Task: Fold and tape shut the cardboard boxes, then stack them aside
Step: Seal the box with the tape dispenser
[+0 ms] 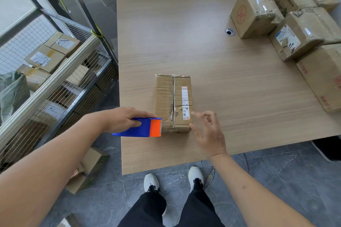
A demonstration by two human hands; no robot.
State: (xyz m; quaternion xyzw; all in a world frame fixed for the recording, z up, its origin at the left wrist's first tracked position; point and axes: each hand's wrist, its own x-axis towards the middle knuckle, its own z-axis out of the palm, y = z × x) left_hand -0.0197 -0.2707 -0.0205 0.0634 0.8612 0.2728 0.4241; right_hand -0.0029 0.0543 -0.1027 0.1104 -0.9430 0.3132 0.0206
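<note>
A small box (pixel 173 102) lies on the table (pixel 184 24) straight ahead of the person, its long axis running away from them, with a clear tape seam down the middle of the top along that same axis. The near end of the box is the part that matters: it sits between the two hands.

The left hand (pixel 122 119) grips a blue and orange dispenser (pixel 140 127) by its handle, fingers curled round it, and the toothed orange nose points right, just beside the box's near left corner. The right hand (pixel 207 131) hovers at the near right corner with fingers spread and loose, holding nothing; its fingertips look about level with the box edge, though contact cannot be told. Both hands are about equally near, so my guess is that the right steadies the box while the left brings the dispenser across.

A white label strip (pixel 184 103) runs along the right half of the top (only a "50" near its lower end is legible).

At the far right stand taped boxes (pixel 287 22); one bears a round red print, unreadable.
</note>
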